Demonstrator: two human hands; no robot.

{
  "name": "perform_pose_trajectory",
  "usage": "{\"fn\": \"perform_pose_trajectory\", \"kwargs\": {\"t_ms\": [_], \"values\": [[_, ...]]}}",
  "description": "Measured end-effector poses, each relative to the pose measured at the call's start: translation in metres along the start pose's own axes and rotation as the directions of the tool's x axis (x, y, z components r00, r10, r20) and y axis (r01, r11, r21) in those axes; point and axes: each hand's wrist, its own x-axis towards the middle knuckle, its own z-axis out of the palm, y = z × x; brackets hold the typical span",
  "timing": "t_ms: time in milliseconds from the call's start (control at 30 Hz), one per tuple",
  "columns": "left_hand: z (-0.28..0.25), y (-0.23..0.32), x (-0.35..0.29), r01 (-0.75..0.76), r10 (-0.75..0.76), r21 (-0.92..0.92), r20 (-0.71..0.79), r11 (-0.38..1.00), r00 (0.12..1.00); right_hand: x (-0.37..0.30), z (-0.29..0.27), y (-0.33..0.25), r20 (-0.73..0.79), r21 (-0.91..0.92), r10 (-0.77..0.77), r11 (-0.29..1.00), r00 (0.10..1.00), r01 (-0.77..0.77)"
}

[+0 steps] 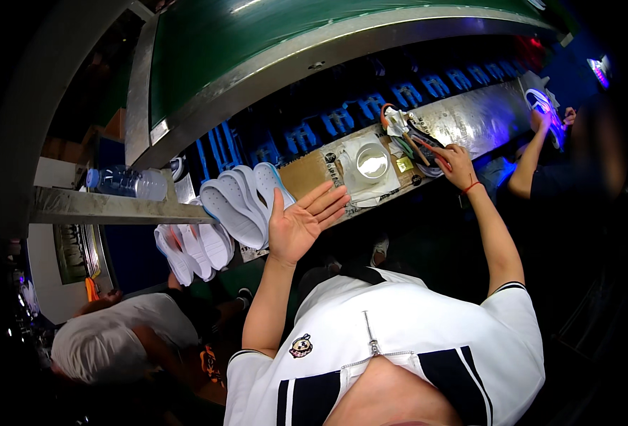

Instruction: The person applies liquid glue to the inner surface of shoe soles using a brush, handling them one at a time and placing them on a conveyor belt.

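Observation:
My left hand (301, 226) is held up, palm showing and fingers stretched out, with nothing in it. Just left of it stand several white shoe soles (230, 213) in a row on the bench. My right hand (457, 169), with a red string on its wrist, bends its fingers round a thin reddish handle (433, 150); the tool's kind does not show. Beside that hand lie a dark shoe-like item and a wad of white paper (396, 122). A translucent round tub (372, 162) with pale contents sits on white paper between my hands.
Blue fixtures (339, 121) line up behind the bench (463, 117). More pale soles (195, 248) hang at its left end. A water bottle (126, 182) lies on a metal ledge. At right a co-worker's hands hold a shoe (547, 113); another person bends at lower left.

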Motion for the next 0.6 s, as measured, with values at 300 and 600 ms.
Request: {"fn": "perform_pose_trajectory", "kwargs": {"t_ms": [300,600], "values": [[0.003,-0.002,0.003,-0.084,0.118,0.432,-0.051,0.898,0.992,-0.006,-0.017,0.023,0.376,-0.303,-0.197,0.897,0.905,0.321],[0.001,0.006,-0.007,-0.212,0.451,0.589,-0.294,0.780,0.843,0.038,-0.131,-0.054,-0.007,-0.303,-0.244,0.925,0.970,0.230]]}}
